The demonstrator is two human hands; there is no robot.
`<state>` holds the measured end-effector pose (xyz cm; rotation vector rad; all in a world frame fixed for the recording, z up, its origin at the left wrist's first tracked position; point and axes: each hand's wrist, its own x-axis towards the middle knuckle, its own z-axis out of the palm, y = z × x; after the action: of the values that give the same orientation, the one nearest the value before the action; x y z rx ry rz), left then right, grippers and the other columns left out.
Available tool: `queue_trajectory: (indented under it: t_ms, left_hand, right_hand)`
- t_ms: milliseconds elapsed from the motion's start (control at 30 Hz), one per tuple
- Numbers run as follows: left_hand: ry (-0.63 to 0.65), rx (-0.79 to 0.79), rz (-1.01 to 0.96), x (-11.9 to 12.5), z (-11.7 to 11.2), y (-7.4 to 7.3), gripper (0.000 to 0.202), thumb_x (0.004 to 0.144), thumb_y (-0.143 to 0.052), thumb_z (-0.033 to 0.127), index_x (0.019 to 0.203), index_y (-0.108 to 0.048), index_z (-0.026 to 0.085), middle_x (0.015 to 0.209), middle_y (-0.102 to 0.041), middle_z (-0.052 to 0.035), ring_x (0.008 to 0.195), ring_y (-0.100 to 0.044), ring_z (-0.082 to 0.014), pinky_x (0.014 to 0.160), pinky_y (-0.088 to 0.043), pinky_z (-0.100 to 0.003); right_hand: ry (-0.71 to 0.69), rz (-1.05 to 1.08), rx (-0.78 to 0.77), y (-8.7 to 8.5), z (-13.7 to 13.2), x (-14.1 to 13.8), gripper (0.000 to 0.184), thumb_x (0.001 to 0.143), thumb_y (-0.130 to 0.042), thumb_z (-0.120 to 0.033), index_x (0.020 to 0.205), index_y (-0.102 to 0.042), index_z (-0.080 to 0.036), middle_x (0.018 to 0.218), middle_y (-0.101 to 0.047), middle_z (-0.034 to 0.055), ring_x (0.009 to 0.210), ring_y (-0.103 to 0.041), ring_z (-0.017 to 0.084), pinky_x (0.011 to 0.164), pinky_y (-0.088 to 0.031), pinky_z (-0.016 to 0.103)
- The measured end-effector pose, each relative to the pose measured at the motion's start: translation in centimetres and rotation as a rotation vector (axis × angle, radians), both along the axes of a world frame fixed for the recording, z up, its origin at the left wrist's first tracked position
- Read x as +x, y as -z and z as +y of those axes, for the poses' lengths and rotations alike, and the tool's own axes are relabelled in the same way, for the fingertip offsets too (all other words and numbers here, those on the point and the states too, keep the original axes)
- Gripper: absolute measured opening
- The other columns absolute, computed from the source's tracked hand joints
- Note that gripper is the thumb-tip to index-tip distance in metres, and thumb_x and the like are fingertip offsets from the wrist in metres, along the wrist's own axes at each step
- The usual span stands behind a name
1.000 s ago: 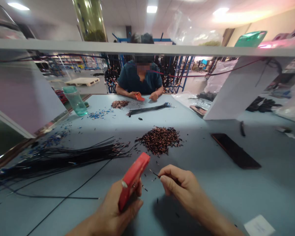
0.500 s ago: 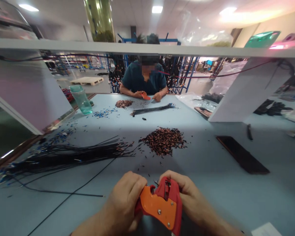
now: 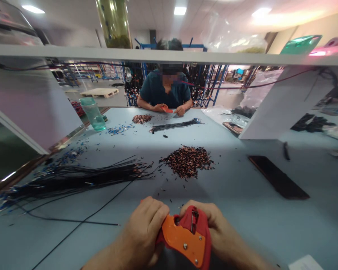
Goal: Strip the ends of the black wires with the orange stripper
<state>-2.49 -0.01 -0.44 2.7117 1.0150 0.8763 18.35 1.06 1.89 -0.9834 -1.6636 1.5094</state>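
Observation:
An orange and red wire stripper [image 3: 183, 240] is in my left hand [image 3: 148, 228], whose fingers are wrapped round its handles. Its head points to the right and toward me. My right hand [image 3: 208, 221] is closed at the far side of the red head, with the fingers bent in by the jaws. The tool hides most of those fingers and whatever is in them. Just beyond the hands lies a heap of short black and copper-coloured wire offcuts [image 3: 187, 161]. Left of it is a bundle of black wires [image 3: 81, 180], and one loose black wire [image 3: 81, 222] crosses the table nearby.
A dark phone-like slab [image 3: 277, 176] lies at the right. Across the table [image 3: 228, 225] a co-worker [image 3: 165, 90] holds an orange tool. A smaller wire bundle [image 3: 176, 125] and a green bottle [image 3: 92, 114] are further back. A shelf [image 3: 169, 55] spans overhead.
The wire stripper has shifted slightly right and down, my right hand with it. An orange tip now shows above my left hand. The wire heap and bundles have not moved.

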Motion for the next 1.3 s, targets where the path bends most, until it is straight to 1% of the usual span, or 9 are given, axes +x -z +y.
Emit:
queue_trajectory:
  t_ms: [133,267,367,533,667,767,1033,1300]
  left_hand:
    - [-0.008,-0.02,0.0,0.0,-0.01,0.1,0.04,0.072,-0.048,0.012,0.111,-0.043,0.016,0.088,-0.057,-0.0122,0.073,-0.047,-0.0244,0.065,-0.039,-0.038]
    - [-0.012,-0.047,-0.017,0.02,-0.19,0.09,0.036,0.073,-0.048,0.012,0.109,-0.046,0.015,0.087,-0.058,-0.0127,0.073,-0.048,-0.0244,0.064,-0.039,-0.037]
    - [-0.017,-0.042,-0.023,0.08,-0.23,0.02,0.032,0.074,-0.049,0.012,0.106,-0.048,0.015,0.085,-0.059,-0.0127,0.07,-0.048,-0.0239,0.062,-0.038,-0.036]
    - [-0.015,-0.04,-0.011,0.05,-0.19,0.09,0.034,0.074,-0.05,0.014,0.108,-0.048,0.016,0.085,-0.059,-0.012,0.071,-0.048,-0.0239,0.062,-0.038,-0.036]
    - [-0.015,-0.026,0.011,0.03,-0.2,-0.02,0.031,0.074,-0.048,0.012,0.105,-0.049,0.014,0.083,-0.059,-0.0118,0.07,-0.048,-0.0233,0.061,-0.039,-0.035]
    - [-0.017,-0.013,0.035,0.12,-0.13,-0.05,0.028,0.075,-0.047,0.012,0.103,-0.048,0.013,0.082,-0.058,-0.0117,0.069,-0.048,-0.0231,0.06,-0.039,-0.035]
    - [-0.013,0.028,0.002,0.49,-0.36,0.06,0.026,0.078,-0.039,0.01,0.103,-0.046,0.012,0.08,-0.056,-0.0116,0.068,-0.047,-0.0223,0.058,-0.04,-0.035]
    - [-0.013,-0.009,0.029,0.42,-0.28,-0.08,0.026,0.077,-0.039,0.012,0.103,-0.045,0.014,0.079,-0.056,-0.011,0.067,-0.048,-0.0228,0.058,-0.041,-0.036]
  right_hand:
    - [0.003,-0.014,0.023,-0.05,-0.1,-0.09,0.014,0.078,-0.056,-0.021,0.065,-0.054,-0.018,0.06,-0.046,-0.0052,0.056,-0.039,0.01,0.051,-0.035,0.019]
    - [0.004,-0.016,0.023,-0.28,-0.08,-0.08,0.012,0.077,-0.055,-0.02,0.065,-0.053,-0.018,0.06,-0.046,-0.0054,0.056,-0.039,0.01,0.052,-0.035,0.019]
    - [0.001,-0.023,0.025,-0.39,-0.11,-0.01,0.013,0.077,-0.054,-0.019,0.064,-0.052,-0.018,0.06,-0.045,-0.0053,0.057,-0.037,0.01,0.051,-0.034,0.019]
    - [-0.002,-0.025,0.035,-0.4,-0.17,-0.01,0.013,0.076,-0.052,-0.019,0.064,-0.051,-0.018,0.061,-0.045,-0.0045,0.058,-0.037,0.01,0.051,-0.034,0.02]
    - [0.003,-0.029,0.018,-0.34,-0.19,-0.01,0.013,0.076,-0.053,-0.02,0.063,-0.05,-0.018,0.06,-0.045,-0.0043,0.057,-0.036,0.01,0.051,-0.034,0.02]
    - [-0.005,-0.034,0.017,-0.22,-0.24,0.02,0.015,0.076,-0.053,-0.02,0.062,-0.049,-0.018,0.06,-0.045,-0.004,0.058,-0.036,0.011,0.051,-0.034,0.021]
    - [-0.005,-0.03,-0.005,0.02,-0.16,0.0,0.018,0.076,-0.055,-0.022,0.061,-0.047,-0.018,0.06,-0.044,-0.0037,0.058,-0.037,0.01,0.051,-0.034,0.02]
    - [-0.001,-0.045,0.009,0.07,-0.23,0.03,0.018,0.076,-0.054,-0.021,0.06,-0.047,-0.018,0.059,-0.044,-0.0043,0.057,-0.036,0.01,0.051,-0.034,0.021]
